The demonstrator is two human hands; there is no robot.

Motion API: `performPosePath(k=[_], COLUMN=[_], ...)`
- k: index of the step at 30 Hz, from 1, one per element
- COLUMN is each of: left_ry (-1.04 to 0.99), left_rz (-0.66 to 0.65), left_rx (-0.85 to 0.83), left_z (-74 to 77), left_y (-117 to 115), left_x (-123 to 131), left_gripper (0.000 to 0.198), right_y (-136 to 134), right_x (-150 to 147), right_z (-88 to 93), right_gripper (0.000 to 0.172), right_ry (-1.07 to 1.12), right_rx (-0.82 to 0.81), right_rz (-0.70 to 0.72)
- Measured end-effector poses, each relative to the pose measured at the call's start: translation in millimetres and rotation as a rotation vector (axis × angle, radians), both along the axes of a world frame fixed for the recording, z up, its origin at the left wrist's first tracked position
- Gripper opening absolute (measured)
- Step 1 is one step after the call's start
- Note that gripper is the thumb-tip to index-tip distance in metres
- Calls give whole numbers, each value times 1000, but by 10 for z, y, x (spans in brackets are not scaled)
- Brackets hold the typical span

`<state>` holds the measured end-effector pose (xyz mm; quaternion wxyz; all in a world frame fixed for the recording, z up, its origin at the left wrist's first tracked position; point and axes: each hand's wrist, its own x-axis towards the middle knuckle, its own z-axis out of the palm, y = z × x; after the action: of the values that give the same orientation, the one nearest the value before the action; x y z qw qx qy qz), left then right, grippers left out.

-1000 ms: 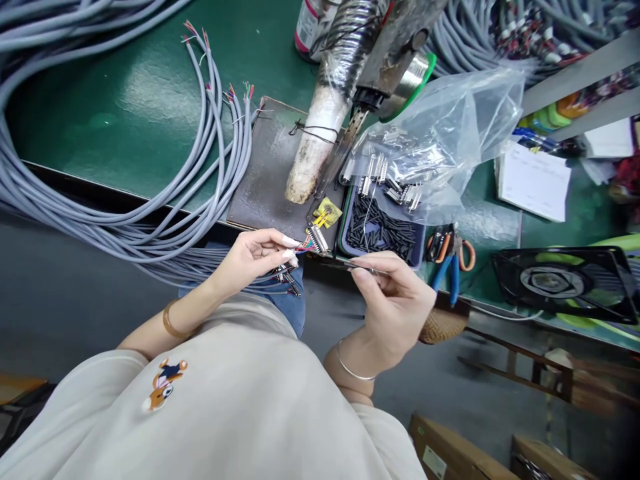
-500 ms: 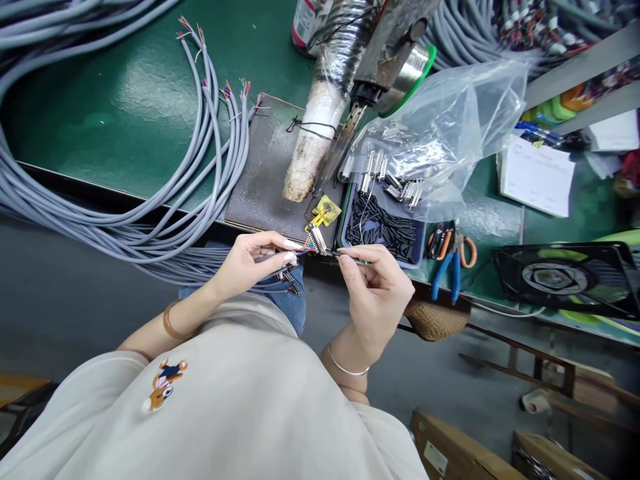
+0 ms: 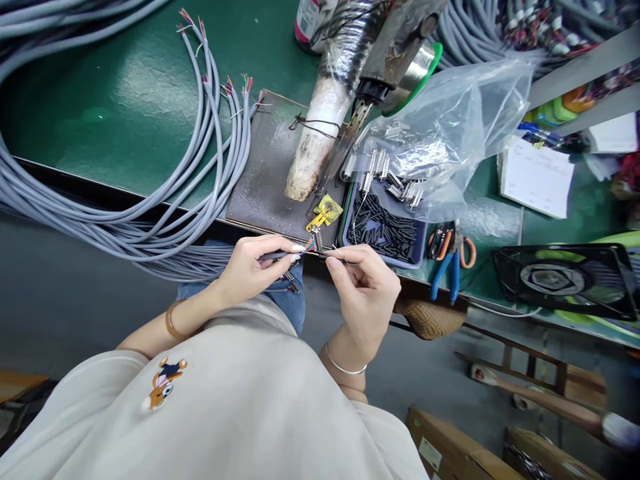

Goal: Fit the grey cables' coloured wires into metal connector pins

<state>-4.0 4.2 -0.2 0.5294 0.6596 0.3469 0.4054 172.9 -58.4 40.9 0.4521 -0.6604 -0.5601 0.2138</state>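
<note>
Above my lap, my left hand (image 3: 263, 263) pinches the end of a grey cable whose coloured wires (image 3: 311, 245) run to a small metal multi-pin connector (image 3: 317, 238). Close by on the right, my right hand (image 3: 367, 283) has thumb and forefinger closed on a thin black sleeve (image 3: 323, 255), its tip beside the wires. A fine wire strand also shows at these fingertips; whether they grip it I cannot tell. More connectors (image 3: 291, 283) hang below my left fingers. A blue tray (image 3: 420, 257) of short black sleeves (image 3: 380, 227) stands beyond my right hand.
A soldering iron (image 3: 357, 120) slants over a dark board (image 3: 265, 153) beside a wrapped white tube (image 3: 320, 110). Grey cables (image 3: 210, 160) lie left. A plastic bag (image 3: 465, 127), pliers (image 3: 453, 263) and a fan (image 3: 565, 280) are right. A person's limb (image 3: 555, 403) shows lower right.
My right hand has moved left, bringing the black sleeve up to the wires by my left fingertips. The connector has turned. A person's limb has come into view at lower right.
</note>
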Motion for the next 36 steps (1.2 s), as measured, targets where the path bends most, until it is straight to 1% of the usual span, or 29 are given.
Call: performPosePath(k=[6,9,11,12,14,16,18,19,20,22,24,27,28,30,32,33,34,35,36], left_ry=[26,36,45,36,-43,-175,-301,-347,-382,-434,-462,-437,-398,-280,-160,-119,-101,-108,-137], left_rz=[-31,-37,-54,-74,-125,-169,-202,-215,-224,-228,-233,-219,-199,-140,-78,-49,-25,-9,-7], left_rx=[37,44,-30,-92,-221,-327,-426,-476,-524,-591,-611,-542,-482,-309,-135,-81,-65,-94,-163], left_z=[-1,-17,-25,-25,-16,2,21,28,32,29,20,20,27,45,60,63,64,63,61], left_y=[-3,-25,-41,-46,-44,-25,3,16,28,43,51,55,54,51,42,38,33,31,32], left_x=[-1,-3,-6,-7,-7,-8,-10,-12,-14,-17,-15,-10,-9,-6,3,10,19,28,36], left_gripper=[14,14,17,22,33,33,24,21,19,18,17,17,17,13,9,8,8,9,12], right_y=[12,28,38,41,36,18,-3,-10,-13,-6,15,55,65,76,77,76,74,74,74], right_x=[-23,-50,-66,-71,-64,-33,14,37,55,72,59,7,-13,-49,-79,-90,-99,-104,-105], right_z=[9,6,-4,-11,-28,-44,-52,-54,-56,-64,-82,-124,-138,-162,-180,-187,-194,-201,-207], right_gripper=[13,17,24,27,31,26,17,19,23,26,25,24,24,24,25,26,27,28,28], right_ry=[-52,-141,-227,-265,-299,-248,-139,-85,-43,4,51,188,231,264,214,171,128,95,72], right_rx=[-15,-13,-46,-66,-86,-50,7,15,-3,-91,-165,-178,-172,-153,-130,-120,-112,-109,-110], right_rz=[-9,51,118,145,171,109,-21,-77,-102,-67,-20,-12,-14,-34,-75,-95,-108,-113,-111])
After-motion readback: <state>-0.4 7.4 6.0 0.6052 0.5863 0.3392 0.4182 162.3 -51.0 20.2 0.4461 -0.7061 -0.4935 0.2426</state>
